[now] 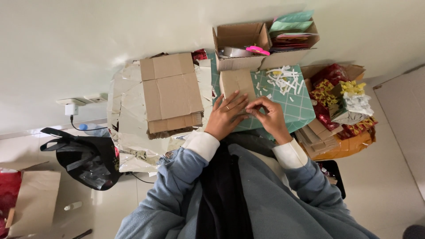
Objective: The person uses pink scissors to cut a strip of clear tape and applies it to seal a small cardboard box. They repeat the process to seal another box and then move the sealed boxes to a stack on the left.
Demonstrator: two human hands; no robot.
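Pressing the small cardboard piece (237, 84) flat on the green cutting mat (292, 106) with my left hand (228, 114) open, my right hand (268, 114) keeps a pinching grip at its near edge, best held steady, paper scraps (283, 79) lying far right.

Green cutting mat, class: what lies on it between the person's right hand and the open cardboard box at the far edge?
In the head view, a scatter of small white paper strips lies on the green cutting mat, between the right hand and the open cardboard box.
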